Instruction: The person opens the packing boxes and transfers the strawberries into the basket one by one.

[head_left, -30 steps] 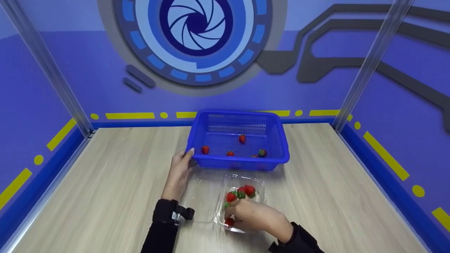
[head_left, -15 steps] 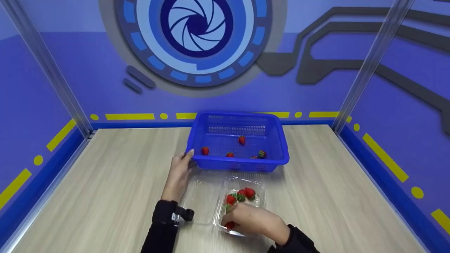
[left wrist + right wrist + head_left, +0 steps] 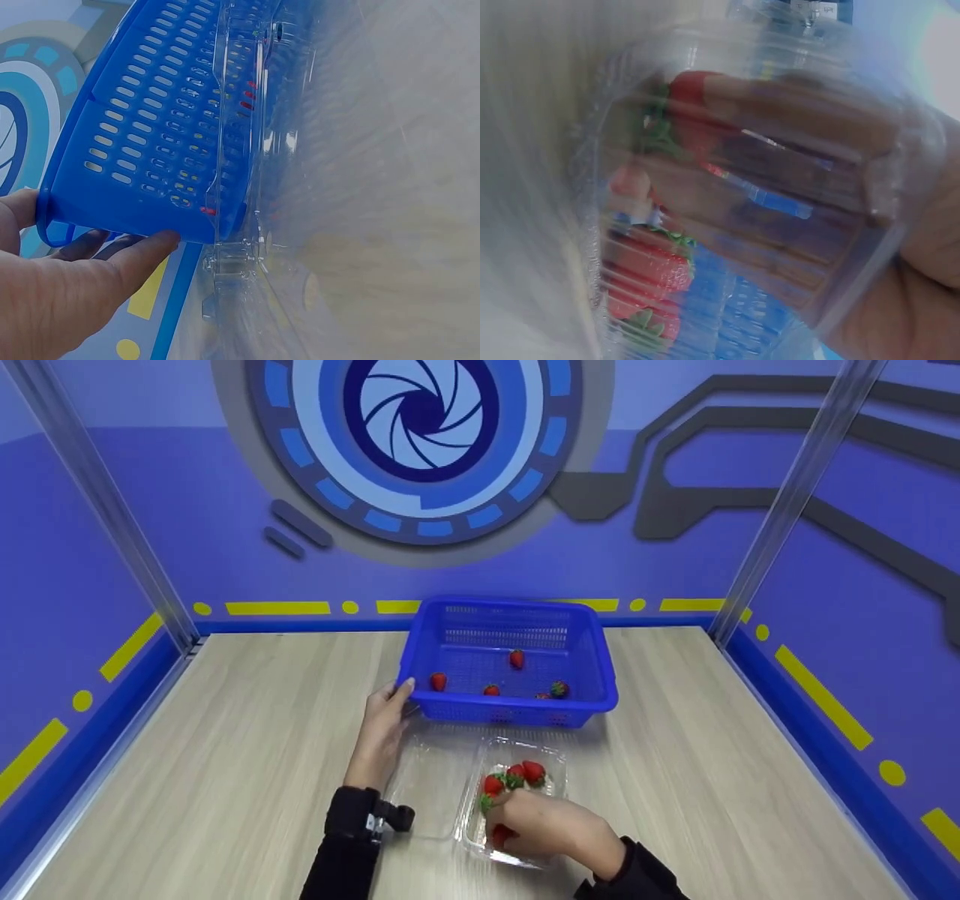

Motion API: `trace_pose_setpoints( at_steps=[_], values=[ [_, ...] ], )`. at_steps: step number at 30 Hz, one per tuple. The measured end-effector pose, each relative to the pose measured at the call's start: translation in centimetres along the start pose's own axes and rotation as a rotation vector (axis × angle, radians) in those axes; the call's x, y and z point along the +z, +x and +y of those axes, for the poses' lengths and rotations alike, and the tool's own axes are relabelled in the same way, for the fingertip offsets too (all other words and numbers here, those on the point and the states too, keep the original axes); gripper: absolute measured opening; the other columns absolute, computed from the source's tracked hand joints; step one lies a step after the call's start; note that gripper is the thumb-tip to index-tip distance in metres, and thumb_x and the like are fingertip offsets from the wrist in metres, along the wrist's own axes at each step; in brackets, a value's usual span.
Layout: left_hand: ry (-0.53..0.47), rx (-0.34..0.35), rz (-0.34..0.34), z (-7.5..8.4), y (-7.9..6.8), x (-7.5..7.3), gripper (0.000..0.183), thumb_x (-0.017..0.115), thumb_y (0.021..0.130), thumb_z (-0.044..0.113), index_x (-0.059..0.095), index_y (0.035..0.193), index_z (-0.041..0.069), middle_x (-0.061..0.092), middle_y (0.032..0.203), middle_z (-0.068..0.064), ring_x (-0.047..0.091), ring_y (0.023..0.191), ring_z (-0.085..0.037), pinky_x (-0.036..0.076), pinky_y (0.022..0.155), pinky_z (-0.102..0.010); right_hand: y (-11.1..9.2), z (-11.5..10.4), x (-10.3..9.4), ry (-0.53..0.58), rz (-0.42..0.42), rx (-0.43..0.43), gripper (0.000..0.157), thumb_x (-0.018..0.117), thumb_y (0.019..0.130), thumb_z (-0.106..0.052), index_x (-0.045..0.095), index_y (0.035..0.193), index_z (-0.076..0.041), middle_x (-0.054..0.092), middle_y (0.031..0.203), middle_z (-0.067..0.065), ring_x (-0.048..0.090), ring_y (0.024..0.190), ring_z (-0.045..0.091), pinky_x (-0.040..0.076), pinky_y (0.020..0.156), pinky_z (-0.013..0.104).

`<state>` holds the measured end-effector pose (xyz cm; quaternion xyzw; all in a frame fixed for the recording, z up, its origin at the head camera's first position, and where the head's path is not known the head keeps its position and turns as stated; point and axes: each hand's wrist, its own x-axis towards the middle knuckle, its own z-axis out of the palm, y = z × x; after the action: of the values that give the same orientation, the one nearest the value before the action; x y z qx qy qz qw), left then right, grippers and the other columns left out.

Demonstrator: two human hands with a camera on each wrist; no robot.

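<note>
My left hand [image 3: 381, 731] holds the near left corner of a blue plastic basket [image 3: 517, 702], thumb over the rim. In the left wrist view its fingers reach under the corner of the slotted basket wall [image 3: 120, 191]. My right hand [image 3: 555, 826] is down inside a clear plastic clamshell box [image 3: 510, 858], pinching a strawberry [image 3: 501, 835] near the box's front end. Through the box wall, the right wrist view shows fingers against that red strawberry [image 3: 686, 101] with its green leaves. Several other strawberries [image 3: 533, 772] lie at the box's far end.
Inside the basket several strawberries [image 3: 517, 658] lie scattered on the floor. The box's clear lid [image 3: 431, 795] lies folded out flat to the left, beside my left forearm. Blue printed panels [image 3: 480, 577] wall in the wooden table [image 3: 247, 720].
My right hand shifted toward the front left of the box, then back a little to the right with the strawberry at its fingers. The left hand stays on the basket.
</note>
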<state>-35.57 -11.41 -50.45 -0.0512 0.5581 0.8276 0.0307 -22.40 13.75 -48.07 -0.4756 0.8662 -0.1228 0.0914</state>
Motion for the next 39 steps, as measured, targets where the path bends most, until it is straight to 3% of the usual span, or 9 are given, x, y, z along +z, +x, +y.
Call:
trace_pose_setpoints(
  at_steps=[8,16,28,35,39],
  values=[
    [-0.026,0.007,-0.005,-0.1,0.0,0.0,0.053,0.056,0.106,0.02,0.041,0.148,-0.01,0.047,0.148,-0.03,0.049,0.137,-0.039,0.043,0.111,-0.048,0.1,0.1,0.1,-0.028,0.007,-0.007,0.016,0.07,0.084,0.003,0.068,0.079,-0.012,0.053,0.071,-0.006,0.038,0.067,0.0,0.03,0.059,0.009],
    [0.014,0.017,-0.016,-0.2,0.0,-0.2,0.057,0.056,0.106,0.023,0.038,0.15,-0.008,0.043,0.152,-0.028,0.044,0.141,-0.038,0.039,0.115,-0.049,0.1,0.3,0.2,-0.047,0.047,-0.061,0.019,0.072,0.082,0.004,0.069,0.076,-0.013,0.054,0.068,-0.01,0.036,0.063,-0.005,0.029,0.057,0.006],
    [0.0,0.027,-0.008,-0.2,0.2,-0.1,0.053,0.055,0.107,0.02,0.041,0.149,-0.009,0.047,0.148,-0.03,0.049,0.136,-0.039,0.042,0.112,-0.05,0.1,0.3,0.2,0.058,0.054,-0.027,0.02,0.068,0.085,0.004,0.065,0.074,-0.011,0.043,0.064,-0.01,0.03,0.06,-0.005,0.024,0.054,0.007],
    [-0.005,0.027,-0.015,-0.2,0.1,-0.1,0.054,0.055,0.106,0.02,0.04,0.149,-0.008,0.045,0.15,-0.03,0.047,0.138,-0.04,0.041,0.113,-0.051,-0.2,0.2,-0.9,0.058,0.069,-0.005,0.016,0.072,0.087,0.001,0.068,0.079,-0.012,0.05,0.068,-0.011,0.033,0.062,-0.005,0.026,0.054,0.007],
    [0.003,0.024,-0.014,-0.2,0.0,-0.1,0.054,0.056,0.106,0.021,0.04,0.15,-0.007,0.045,0.151,-0.028,0.047,0.138,-0.038,0.041,0.113,-0.05,-0.8,-0.1,-2.2,0.044,0.124,0.001,0.016,0.073,0.085,0.004,0.075,0.09,-0.011,0.066,0.079,-0.008,0.046,0.071,-0.004,0.036,0.063,0.005]
  ],
)
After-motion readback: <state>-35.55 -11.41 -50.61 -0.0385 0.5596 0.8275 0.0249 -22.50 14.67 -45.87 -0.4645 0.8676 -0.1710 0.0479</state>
